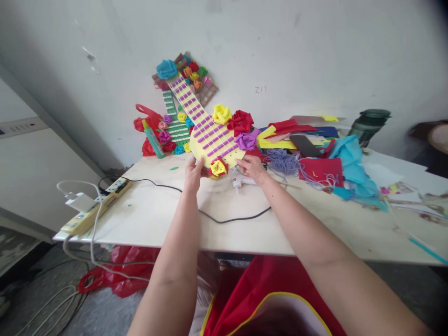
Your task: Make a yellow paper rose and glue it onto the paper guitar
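Observation:
A cream guitar-shaped craft board [201, 151] with rows of purple strips leans up in front of me. Yellow, red and purple paper flowers sit along its right side, a blue paper flower [167, 69] at its top, and a yellow-and-red flower [218, 167] at its bottom edge. My left hand [193, 173] pinches the lower left rim. At the lower right rim, the fingers of my right hand [252, 167] close on the board. Just below the right hand lies a white glue gun [241, 182], partly covered by it.
Behind stands a green-striped craft piece [178, 133] with paper flowers, near a glue bottle [153, 141]. A power strip [82, 221] lies left, and a black cable [224, 221] crosses the table. Purple yarn [283, 161], coloured paper and a dark bottle [367, 126] are on the right.

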A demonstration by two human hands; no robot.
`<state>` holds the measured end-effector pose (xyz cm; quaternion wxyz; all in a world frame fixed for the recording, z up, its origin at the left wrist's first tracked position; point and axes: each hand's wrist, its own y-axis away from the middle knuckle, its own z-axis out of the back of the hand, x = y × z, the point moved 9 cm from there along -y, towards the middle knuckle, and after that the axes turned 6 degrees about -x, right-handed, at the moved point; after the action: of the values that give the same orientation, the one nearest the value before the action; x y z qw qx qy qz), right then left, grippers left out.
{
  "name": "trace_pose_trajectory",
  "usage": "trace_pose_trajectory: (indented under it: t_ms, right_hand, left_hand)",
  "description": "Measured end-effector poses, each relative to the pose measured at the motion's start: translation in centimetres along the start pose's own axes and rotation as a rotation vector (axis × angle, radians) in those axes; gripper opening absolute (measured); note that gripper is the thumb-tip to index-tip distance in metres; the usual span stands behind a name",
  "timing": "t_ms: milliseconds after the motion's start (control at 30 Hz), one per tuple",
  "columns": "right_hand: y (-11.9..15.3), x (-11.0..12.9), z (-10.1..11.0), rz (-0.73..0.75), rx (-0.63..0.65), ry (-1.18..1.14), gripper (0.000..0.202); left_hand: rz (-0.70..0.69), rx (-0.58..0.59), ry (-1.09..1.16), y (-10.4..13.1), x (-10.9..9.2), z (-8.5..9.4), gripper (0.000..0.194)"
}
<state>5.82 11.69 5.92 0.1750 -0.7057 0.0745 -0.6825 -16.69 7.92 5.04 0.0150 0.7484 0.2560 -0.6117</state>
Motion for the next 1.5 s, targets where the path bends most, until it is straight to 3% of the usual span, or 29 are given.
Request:
trace_pose_trajectory:
  t_ms: [200,567,700,833,1033,1200,1400,1500]
  right_hand:
    - [0.0,0.0,0.3,0.023,-0.05,-0.004,0.04]
    - [0.2,-0.7,-1.0,0.007,0.025,0.141,0.044]
    - [0.2,0.8,-0.8,0.079,0.104,0.37,0.043]
    - [0.4,2.4,1.5,0.144,0.055,0.859,0.028]
    - [2.2,0.8,2.3,0.04,0.266,1.27,0.058]
    - [3.4,-1.3,0.8,-0.002,0.377,1.415,0.066]
    - [3.7,-1.9,-0.3,0.022,0.305,1.433,0.052]
    - [3.5,-1.4,0.2,0.036,0.275,1.438,0.042]
  left_hand:
    - [-0.054,0.015,0.037,0.4,-0.6,-0.9,0.063]
    - [-0.056,-0.048,0.108,1.1,0.4,0.4,0.068]
    - [-0.075,-0.085,0.105,0.9,0.7,1.4,0.069]
    - [-0.083,-0.132,0.138,0.7,1.1,2.6,0.065]
    - [-0.075,-0.217,0.137,0.7,1.2,3.7,0.062]
    - [-0.082,-0.238,0.129,0.7,1.0,3.9,0.061]
    - [-0.071,-0.208,0.129,0.8,1.1,3.5,0.06]
    - [-0.063,-0.213,0.114,0.7,1.2,3.6,0.062]
